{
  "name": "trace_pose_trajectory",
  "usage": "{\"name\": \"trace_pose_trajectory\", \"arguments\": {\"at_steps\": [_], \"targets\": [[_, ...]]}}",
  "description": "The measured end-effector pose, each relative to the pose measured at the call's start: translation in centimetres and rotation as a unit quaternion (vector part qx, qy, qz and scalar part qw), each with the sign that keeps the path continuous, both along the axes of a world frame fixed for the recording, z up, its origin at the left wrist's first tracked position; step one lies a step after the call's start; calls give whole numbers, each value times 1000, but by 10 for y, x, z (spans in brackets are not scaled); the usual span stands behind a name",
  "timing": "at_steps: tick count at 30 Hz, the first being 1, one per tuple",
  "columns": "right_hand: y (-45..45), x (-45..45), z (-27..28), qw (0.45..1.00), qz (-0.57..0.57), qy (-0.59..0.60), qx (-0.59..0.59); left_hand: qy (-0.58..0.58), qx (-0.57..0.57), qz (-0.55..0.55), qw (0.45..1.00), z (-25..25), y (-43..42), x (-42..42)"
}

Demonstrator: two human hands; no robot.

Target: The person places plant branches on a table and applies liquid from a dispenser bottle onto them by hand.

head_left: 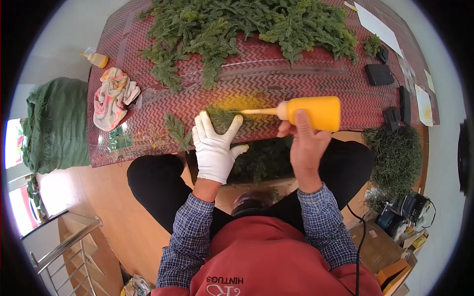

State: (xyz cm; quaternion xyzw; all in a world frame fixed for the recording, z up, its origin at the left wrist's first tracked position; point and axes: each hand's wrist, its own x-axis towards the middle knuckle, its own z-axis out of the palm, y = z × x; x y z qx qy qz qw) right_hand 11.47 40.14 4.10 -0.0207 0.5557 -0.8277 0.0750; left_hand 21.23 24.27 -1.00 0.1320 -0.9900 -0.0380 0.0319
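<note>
My left hand [214,150], in a white glove with yellow-stained fingertips, lies spread on the near part of the table. Under and beyond its fingers is a green fir sprig [220,117]. A yellow squeeze bottle [316,112] with a long pale nozzle is gripped in my bare right hand [307,143]. The bottle lies nearly level, and its nozzle points left, with the tip close to the sprig and my gloved fingers. Whether anything leaves the tip is too small to tell. Left of the glove rests another green sprig [177,131].
Many fir sprigs [247,24] cover the back of the red patterned table [296,76]. At left are a stained cloth [115,98] and a smaller yellow bottle [98,59]. Black devices [379,75] sit at right. Below the table edge, more greenery [264,160] lies between my knees.
</note>
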Motion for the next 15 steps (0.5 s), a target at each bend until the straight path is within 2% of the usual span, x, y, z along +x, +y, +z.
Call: {"name": "trace_pose_trajectory", "arguments": {"at_steps": [7,15], "targets": [[-34,17,-24,999,0,-21,28,-20,26,31,999,0,1,-1],[-37,19,-32,999,-5,-19,41,-38,38,7,999,8,-2,0]]}}
